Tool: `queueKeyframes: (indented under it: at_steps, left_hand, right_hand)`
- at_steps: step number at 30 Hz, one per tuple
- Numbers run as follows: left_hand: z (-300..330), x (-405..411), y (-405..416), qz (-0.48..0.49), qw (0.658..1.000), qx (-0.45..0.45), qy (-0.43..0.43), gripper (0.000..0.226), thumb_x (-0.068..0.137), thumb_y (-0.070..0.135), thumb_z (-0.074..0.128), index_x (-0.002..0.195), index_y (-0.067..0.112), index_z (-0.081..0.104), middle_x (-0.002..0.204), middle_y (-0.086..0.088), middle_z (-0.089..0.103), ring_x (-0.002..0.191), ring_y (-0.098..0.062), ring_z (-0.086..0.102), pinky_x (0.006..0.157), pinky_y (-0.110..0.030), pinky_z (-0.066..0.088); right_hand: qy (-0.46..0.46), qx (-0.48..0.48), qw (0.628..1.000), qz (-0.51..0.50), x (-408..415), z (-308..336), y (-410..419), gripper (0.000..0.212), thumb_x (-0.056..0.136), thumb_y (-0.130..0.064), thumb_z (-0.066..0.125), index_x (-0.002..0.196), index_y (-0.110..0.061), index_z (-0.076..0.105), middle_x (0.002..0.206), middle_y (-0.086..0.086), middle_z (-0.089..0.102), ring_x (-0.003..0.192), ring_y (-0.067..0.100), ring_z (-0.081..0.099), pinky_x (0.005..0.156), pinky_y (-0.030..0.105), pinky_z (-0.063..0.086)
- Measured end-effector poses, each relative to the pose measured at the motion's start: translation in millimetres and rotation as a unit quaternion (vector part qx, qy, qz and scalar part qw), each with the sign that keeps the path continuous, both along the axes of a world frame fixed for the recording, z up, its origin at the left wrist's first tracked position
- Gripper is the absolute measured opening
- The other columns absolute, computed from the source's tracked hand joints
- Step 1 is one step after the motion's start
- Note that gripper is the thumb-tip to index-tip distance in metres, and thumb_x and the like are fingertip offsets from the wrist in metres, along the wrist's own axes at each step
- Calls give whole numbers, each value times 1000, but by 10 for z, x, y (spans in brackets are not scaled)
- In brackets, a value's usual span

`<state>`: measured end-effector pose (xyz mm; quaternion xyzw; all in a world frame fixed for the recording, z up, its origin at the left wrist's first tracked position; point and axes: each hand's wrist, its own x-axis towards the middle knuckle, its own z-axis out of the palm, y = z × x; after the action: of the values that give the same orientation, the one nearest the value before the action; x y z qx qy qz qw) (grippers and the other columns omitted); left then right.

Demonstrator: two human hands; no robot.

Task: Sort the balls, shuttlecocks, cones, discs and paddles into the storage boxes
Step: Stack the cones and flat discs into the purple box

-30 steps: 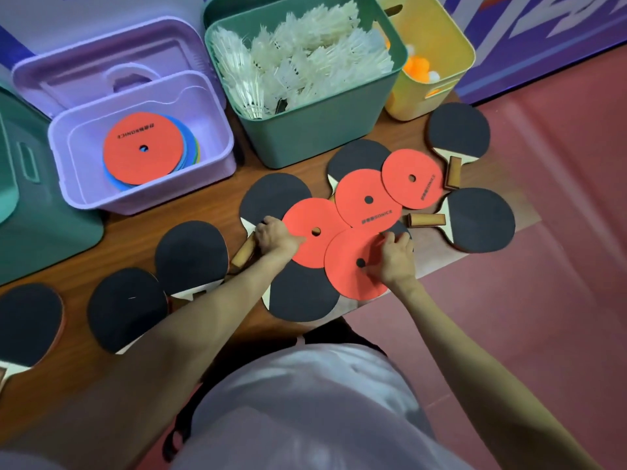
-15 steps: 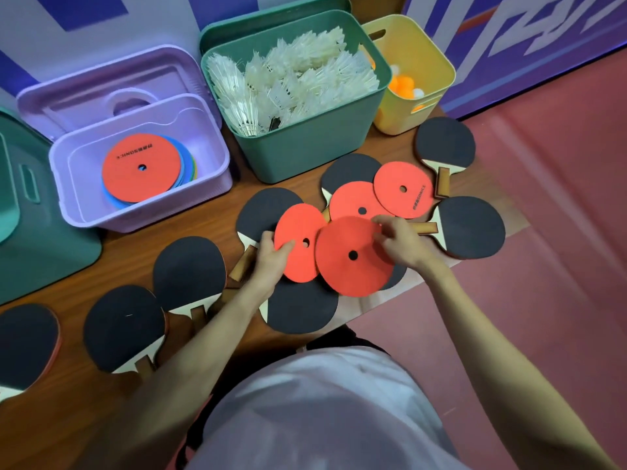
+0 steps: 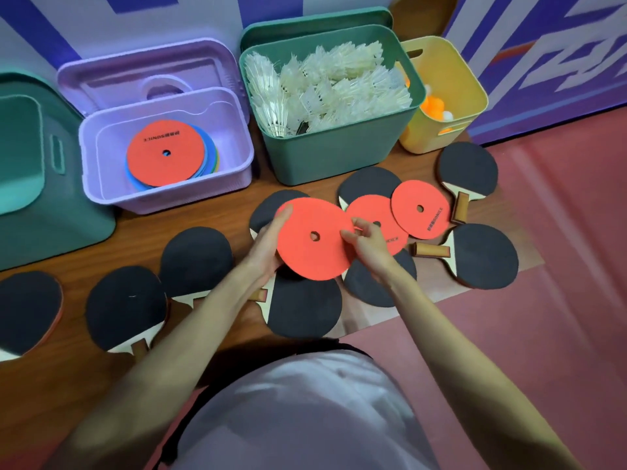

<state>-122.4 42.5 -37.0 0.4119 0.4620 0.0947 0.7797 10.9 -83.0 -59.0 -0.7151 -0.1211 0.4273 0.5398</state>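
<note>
The left hand gripped the raised orange disc by its edge; the right hand pinched the far side with curled fingers. Held above the paddles on the tabletop, the thin disc could slip, or drag the two loose discs on its way to the purple box

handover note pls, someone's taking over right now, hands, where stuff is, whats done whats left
Left hand and right hand together hold an orange disc above the paddles.
Two more orange discs lie on the paddles.
Done: discs stacked in the purple box, shuttlecocks in the green box, balls in the yellow box.
Left: three discs, then all paddles on the table.
</note>
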Motion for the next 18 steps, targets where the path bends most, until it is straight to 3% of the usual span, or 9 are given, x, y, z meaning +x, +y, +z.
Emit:
queueKeyframes:
  at_steps: [2, 5, 7, 9, 11, 14, 18]
  left_hand:
    - [-20, -31, -32, 0, 999, 28, 20, 32, 95, 21, 56, 125, 9, 59, 120, -14, 66, 113, -29, 61, 100, -41, 47]
    - [-45, -60, -37, 9, 998, 56, 26, 36, 94, 10, 55, 129, 6, 54, 121, -13, 63, 110, -26, 60, 95, -37, 48]
    - [-49, -55, -30, 15, 996, 77, 31, 35, 94, 10, 56, 128, 9, 53, 121, -11, 63, 107, -23, 60, 95, -37, 48]
    - [-75, -48, -16, 24, 995, 95, 34, 33, 94, 10, 57, 127, 14, 54, 120, -9, 63, 108, -22, 59, 96, -37, 48]
    - [-77, -39, -2, 36, 994, 100, 32, 30, 95, 12, 57, 124, 16, 54, 118, -7, 63, 107, -20, 59, 97, -36, 48]
    - [-80, -20, 28, 57, 994, 92, 28, 22, 96, 20, 56, 117, 19, 56, 116, -5, 64, 107, -19, 60, 98, -35, 47]
    - [-122, -24, 72, 61, 995, 73, 36, 22, 95, 28, 57, 117, 23, 57, 118, -4, 65, 109, -19, 61, 100, -36, 46]
  right_hand:
    - [0, -8, 1000, 14, -37, -63, 29, 17, 96, -2, 48, 105, -9, 61, 81, -1, 65, 64, 3, 60, 58, 15, 48]
    - [-12, -53, 998, 40, 30, -175, 40, 16, 95, -4, 53, 107, -1, 62, 74, 2, 62, 55, 2, 59, 53, 16, 46]
    - [-87, -138, 985, 52, 134, -316, 21, 26, 92, -7, 59, 114, 5, 57, 80, 9, 61, 64, 13, 61, 56, 16, 45]
    - [-209, -237, 946, 75, 249, -476, -48, 42, 87, -14, 66, 123, 1, 50, 103, 19, 60, 95, 30, 57, 76, 25, 43]
    - [-269, -289, 915, 85, 324, -556, -116, 56, 82, -21, 71, 128, -1, 45, 119, 23, 50, 114, 35, 43, 88, 31, 33]
    - [-307, -310, 894, 104, 376, -577, -126, 69, 75, -35, 79, 122, 2, 44, 120, 23, 40, 113, 36, 38, 91, 36, 32]
    - [-386, -340, 841, 169, 348, -630, -84, 76, 76, -47, 74, 116, 11, 44, 119, 26, 41, 110, 40, 40, 95, 39, 33]
